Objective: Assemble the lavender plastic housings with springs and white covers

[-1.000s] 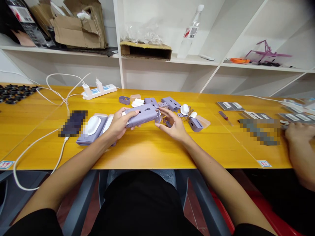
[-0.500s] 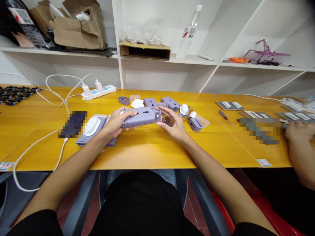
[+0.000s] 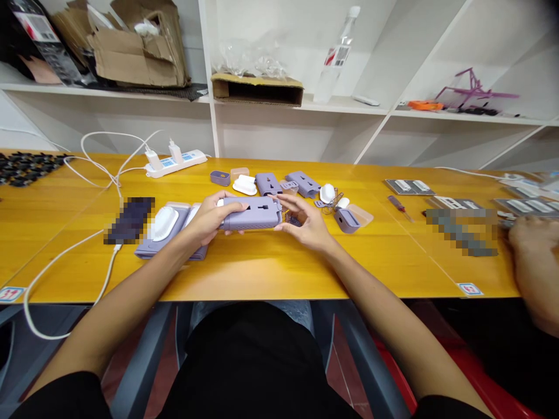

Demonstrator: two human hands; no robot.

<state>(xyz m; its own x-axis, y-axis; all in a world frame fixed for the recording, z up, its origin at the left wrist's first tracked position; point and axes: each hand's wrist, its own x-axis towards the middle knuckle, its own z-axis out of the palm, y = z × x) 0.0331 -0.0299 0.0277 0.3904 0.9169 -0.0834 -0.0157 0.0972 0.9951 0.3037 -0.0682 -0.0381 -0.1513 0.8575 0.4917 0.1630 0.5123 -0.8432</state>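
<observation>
My left hand is wrapped round the left end of a purple plastic housing, its thumb on top. Dark keyhole-shaped slots mark the housing's upper face, and a bit of white shows at its left end. At the other end, my right hand pinches a small purple end piece against the housing between thumb and fingers. The end piece is partly hidden by those fingers. Behind lie two more purple housings with similar slots, and white rounded parts.
Left of my hands are a phone on a white cable, purple cases with a white part on top, and a power strip. A purple cup-like part and a screwdriver lie right. Another person's hand rests far right.
The housing has tipped slightly and come down a little. Its end piece, which stuck out at the right before, now sits closer in to the housing. My right fingers have followed it.
</observation>
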